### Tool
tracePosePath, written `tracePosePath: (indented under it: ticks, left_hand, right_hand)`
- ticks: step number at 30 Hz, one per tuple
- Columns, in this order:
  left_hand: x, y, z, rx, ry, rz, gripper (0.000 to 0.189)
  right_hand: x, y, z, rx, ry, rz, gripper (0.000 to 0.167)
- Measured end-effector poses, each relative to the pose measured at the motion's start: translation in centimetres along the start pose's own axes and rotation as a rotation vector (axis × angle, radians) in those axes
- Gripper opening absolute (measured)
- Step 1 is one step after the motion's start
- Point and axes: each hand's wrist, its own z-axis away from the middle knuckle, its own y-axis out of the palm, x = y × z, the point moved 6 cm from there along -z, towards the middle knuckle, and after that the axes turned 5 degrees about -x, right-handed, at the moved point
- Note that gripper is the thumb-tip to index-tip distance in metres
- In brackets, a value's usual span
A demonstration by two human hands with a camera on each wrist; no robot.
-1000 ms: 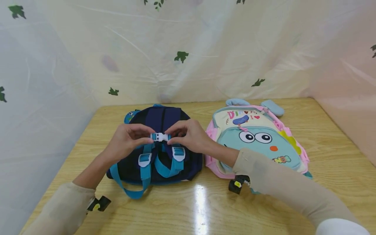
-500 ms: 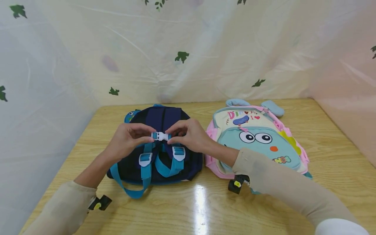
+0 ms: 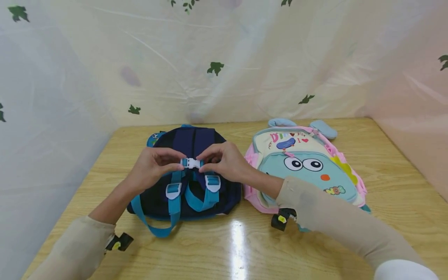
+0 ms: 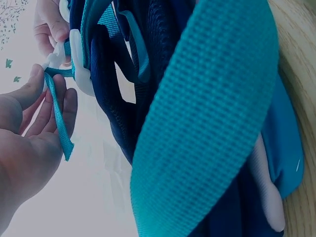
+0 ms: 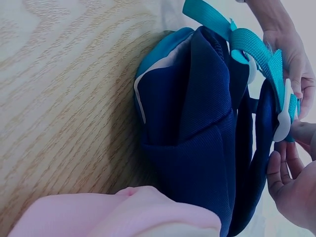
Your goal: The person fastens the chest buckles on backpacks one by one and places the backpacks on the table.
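A dark navy backpack (image 3: 229,194) lies on the table with its turquoise straps (image 3: 174,212) facing up. Above it, a white side-release buckle (image 3: 191,163) is held level, its two halves fitted together. Thumb and fingers of my left hand (image 3: 148,167) pinch its left end by the turquoise webbing, while my right hand (image 3: 224,161) pinches the right end. In the left wrist view a loose turquoise strap tail (image 4: 59,116) hangs from the left fingers. White strap adjusters (image 3: 212,182) sit on the straps just below the buckle. Webbing and pack partly hide the fingers in the right wrist view.
To the right, a pink and light-blue cartoon backpack (image 3: 308,171) lies face up, close beside the navy one and partly under the right forearm. Both rest on a wooden table (image 3: 196,252). A pale curtain with leaf prints (image 3: 168,77) stands behind the table.
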Motion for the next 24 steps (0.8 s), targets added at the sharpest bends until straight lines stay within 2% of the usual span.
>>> tracePosePath:
  ticks: [24]
  left_hand:
    - [0.32,0.26,-0.18,-0.001,-0.032,-0.025,0.019]
  right_hand:
    - [-0.23,0.16,-0.07,-0.001,0.008,0.019,0.02]
